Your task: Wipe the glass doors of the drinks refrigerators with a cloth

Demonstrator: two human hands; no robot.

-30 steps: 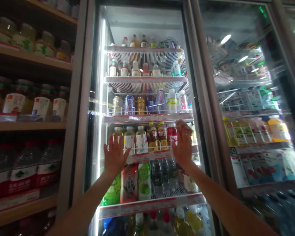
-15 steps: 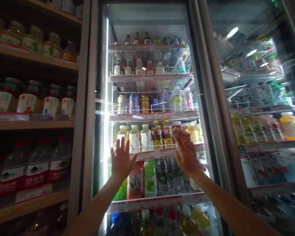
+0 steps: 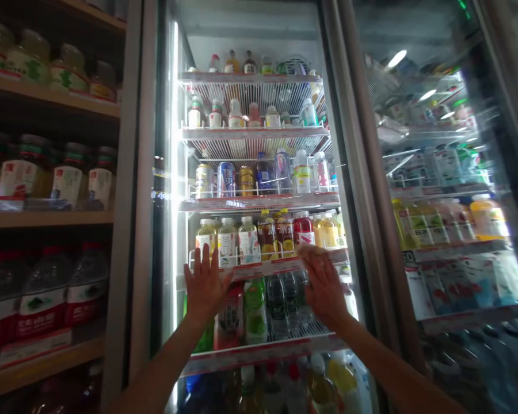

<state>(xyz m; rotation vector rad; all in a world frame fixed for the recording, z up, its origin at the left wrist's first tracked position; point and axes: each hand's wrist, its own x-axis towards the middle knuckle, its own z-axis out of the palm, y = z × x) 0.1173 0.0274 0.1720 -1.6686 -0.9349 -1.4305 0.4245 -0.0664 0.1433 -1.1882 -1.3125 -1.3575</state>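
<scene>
I face a lit drinks fridge with a glass door (image 3: 259, 46). My left hand (image 3: 205, 287) is raised flat against the glass, fingers stretched up and apart, in front of a shelf edge (image 3: 267, 265) with red price strips. My right hand (image 3: 323, 282) is also raised with fingers extended and holds nothing. It sits lower right of a red-capped bottle (image 3: 303, 229). Yellow and pale drink bottles (image 3: 228, 241) stand in a row above my hands. Cartons and clear water bottles (image 3: 280, 299) stand on the shelf below.
A second fridge door (image 3: 449, 172) stands to the right, its glass full of reflections. Wooden shelves (image 3: 47, 218) on the left carry jars (image 3: 69, 181) and large water bottles (image 3: 43, 293). Cans (image 3: 227, 178) fill a higher fridge shelf.
Both hands have slid down the glass. The right hand has dropped from the red-capped bottle's level to the shelf edge. The view has shifted slightly.
</scene>
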